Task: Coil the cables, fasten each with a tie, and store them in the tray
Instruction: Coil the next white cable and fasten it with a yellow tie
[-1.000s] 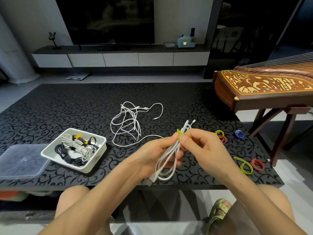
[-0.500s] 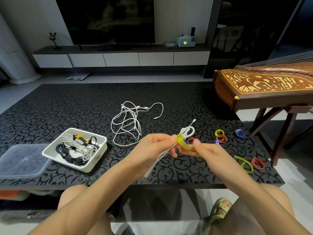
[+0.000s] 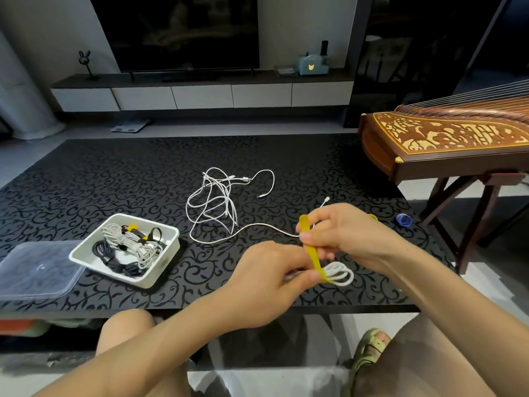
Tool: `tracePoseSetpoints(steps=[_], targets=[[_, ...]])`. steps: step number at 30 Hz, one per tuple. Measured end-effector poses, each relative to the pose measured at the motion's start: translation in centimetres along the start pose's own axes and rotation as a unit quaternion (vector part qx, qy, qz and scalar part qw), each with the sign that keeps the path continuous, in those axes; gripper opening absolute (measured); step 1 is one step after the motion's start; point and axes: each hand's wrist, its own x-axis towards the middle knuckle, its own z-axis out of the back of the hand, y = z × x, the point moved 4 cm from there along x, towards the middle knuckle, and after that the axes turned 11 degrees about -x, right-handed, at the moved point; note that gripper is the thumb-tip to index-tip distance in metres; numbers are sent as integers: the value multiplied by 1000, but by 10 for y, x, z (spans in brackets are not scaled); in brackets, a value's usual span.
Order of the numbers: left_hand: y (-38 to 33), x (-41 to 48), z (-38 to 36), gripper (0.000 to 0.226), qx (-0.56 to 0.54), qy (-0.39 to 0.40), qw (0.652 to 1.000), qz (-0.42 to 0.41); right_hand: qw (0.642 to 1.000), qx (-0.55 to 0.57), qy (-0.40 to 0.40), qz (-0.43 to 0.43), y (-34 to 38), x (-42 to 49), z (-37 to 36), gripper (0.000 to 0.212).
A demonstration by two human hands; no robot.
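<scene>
My left hand [image 3: 269,279] grips a coiled white cable [image 3: 339,275] above the table's front edge; its looped end sticks out to the right. A yellow tie [image 3: 312,253] wraps the coil and runs up to my right hand [image 3: 343,233], which pinches the strap's free end. A loose white cable tangle [image 3: 217,204] lies on the black patterned table [image 3: 114,181] behind my hands. The white tray [image 3: 160,270] at the left holds several tied black and white cables.
A clear plastic lid [image 3: 37,270] lies left of the tray. A blue tie [image 3: 403,219] sits at the right of the table, a yellow one peeks from behind my right hand. A wooden zither [image 3: 446,138] on a stand is at the right.
Both hands moved right and the coil turned, loops now pointing right. The yellow tie has been drawn out straight and is stretched upward by my right hand.
</scene>
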Motion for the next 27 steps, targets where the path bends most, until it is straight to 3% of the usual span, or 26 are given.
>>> tracePoseSetpoints(steps=[1,4,7,13,20,25,27], targets=[[3,0,-3,17,-3,0,1000,25,999,-49,-3,23,8,0,0,3],[19,0,-6,25,-44,-43,988,140,975,-195,-58,92,28,-3,-1,15],[33,-1,-9,28,-125,-59,963,233,909,-356,-144,164,38,-16,-8,18],[38,1,-11,33,-348,-102,885,291,826,-392,-278,294,30,-44,-17,9],[38,2,-8,28,-560,-68,760,322,743,-431,-333,389,-8,-60,-36,13],[30,6,-13,42,-600,-16,733,321,643,-498,-407,416,-28,-56,-46,15],[29,9,-9,40,-596,-29,741,306,631,-515,-398,423,-34,-53,-45,18]])
